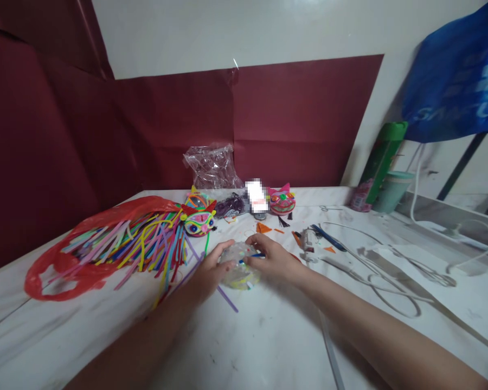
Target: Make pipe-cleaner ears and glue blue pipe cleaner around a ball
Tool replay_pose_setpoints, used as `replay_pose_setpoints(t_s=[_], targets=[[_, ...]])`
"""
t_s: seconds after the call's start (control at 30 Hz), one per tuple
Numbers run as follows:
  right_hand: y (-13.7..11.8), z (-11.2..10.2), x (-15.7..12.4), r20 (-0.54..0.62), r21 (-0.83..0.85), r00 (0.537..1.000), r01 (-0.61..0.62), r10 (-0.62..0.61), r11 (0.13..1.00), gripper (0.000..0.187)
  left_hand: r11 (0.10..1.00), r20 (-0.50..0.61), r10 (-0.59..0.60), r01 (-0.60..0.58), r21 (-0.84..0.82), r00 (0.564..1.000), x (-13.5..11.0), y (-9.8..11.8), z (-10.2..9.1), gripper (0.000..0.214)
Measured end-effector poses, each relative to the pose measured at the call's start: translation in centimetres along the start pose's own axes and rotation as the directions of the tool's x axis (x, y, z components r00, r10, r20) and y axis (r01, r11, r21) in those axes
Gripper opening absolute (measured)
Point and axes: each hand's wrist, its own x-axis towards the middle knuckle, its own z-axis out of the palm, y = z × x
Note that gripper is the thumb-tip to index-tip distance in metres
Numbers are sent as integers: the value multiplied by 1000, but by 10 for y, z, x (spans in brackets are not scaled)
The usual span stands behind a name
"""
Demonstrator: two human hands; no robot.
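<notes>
Broadly, we look down on a white, faintly veined table (268, 346) with dark red paper sheets behind it. On its left lies a thin, glossy red plastic bag (57, 271), mouth open, spilling a fan of slim fuzzy stems (146, 244) in pink, yellow, green, blue and purple. At the back stands a crinkled clear plastic bag (211, 165); we cannot tell what it holds. A white cable (390, 292) loops over the table's right part.

Our left hand (209, 271) and right hand (274, 260) meet near the table's middle, both curled around a clear ball (238, 265) — see-through plastic with coloured bits on it, resting low on the table. The right fingertips touch a short blue strip (254, 255) on its top.

Beyond the hands sit two round cat-faced balls — one multicoloured (199, 219), one pink (282, 201). Just right of the right hand lies a glue gun (308, 241), with small orange triangles (262, 228) scattered about.
</notes>
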Motion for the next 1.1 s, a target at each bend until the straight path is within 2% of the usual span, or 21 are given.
replay_pose_setpoints(t_s=[0.33,0.53,0.63,0.7,0.77,0.83,0.93,0.97,1.1], targets=[[-9,2,-6,-39,-141,999,31,-36,990,28,998,-45,-32,30,-59,998,4,-6,7,53],[-10,3,-6,-47,-143,997,47,-54,989,28,1000,-92,28,-27,14,995,3,-9,5,53],[-7,1,-5,-33,-114,998,49,-53,992,31,998,-85,30,-25,55,996,3,-9,6,62],[-8,-2,-5,-103,-115,991,78,-90,990,32,1000,-65,-14,16,27,998,4,-9,6,69],[-14,-6,-6,-171,-174,970,140,-170,975,22,998,-120,-56,53,-21,991,6,-9,6,72],[-21,-8,-9,-126,-249,966,189,-226,950,8,994,-211,-93,78,-77,973,9,-10,5,70],[-28,-4,-14,12,-323,980,191,-197,927,6,987,-264,-120,88,-131,957,11,-10,5,67],[-28,-2,-15,20,-349,983,177,-182,920,3,988,-269,-118,85,-131,956,11,-10,5,66],[-25,8,-17,10,-423,982,174,-187,890,12,992,-305,-108,82,-97,946,10,-7,7,63]])
